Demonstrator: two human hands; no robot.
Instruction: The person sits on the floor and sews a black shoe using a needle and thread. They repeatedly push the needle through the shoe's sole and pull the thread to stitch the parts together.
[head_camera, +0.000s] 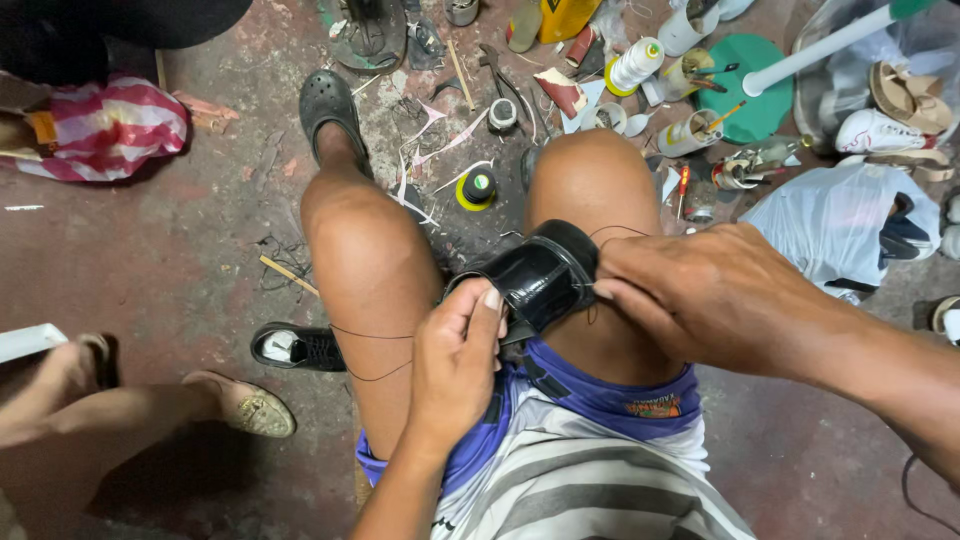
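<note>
Our left hand (455, 350) is closed on the near end of a glossy black shoe (535, 275), thumb pressed flat against its upper. Our right hand (700, 295) pinches at the shoe's far side, fingertips together on its edge, where a dark thread (375, 335) leads off; we cannot make out a needle. The shoe sits between both hands, resting across our right knee (590, 190), and the thread loops down and left over our left thigh (370, 260).

Beyond the knees the stained concrete floor (200, 250) is crowded at the top: a small spool with a green cap (478, 187) lies just past the gap between the legs, with scraps and thread cones (635, 65) near it. A white plastic bag (830, 225) lies just right of our right hand. At the left, another person's foot in a tan slipper (245, 405) and a black sneaker (300, 347) lie near our left leg; a striped bag (100, 130) sits well apart.
</note>
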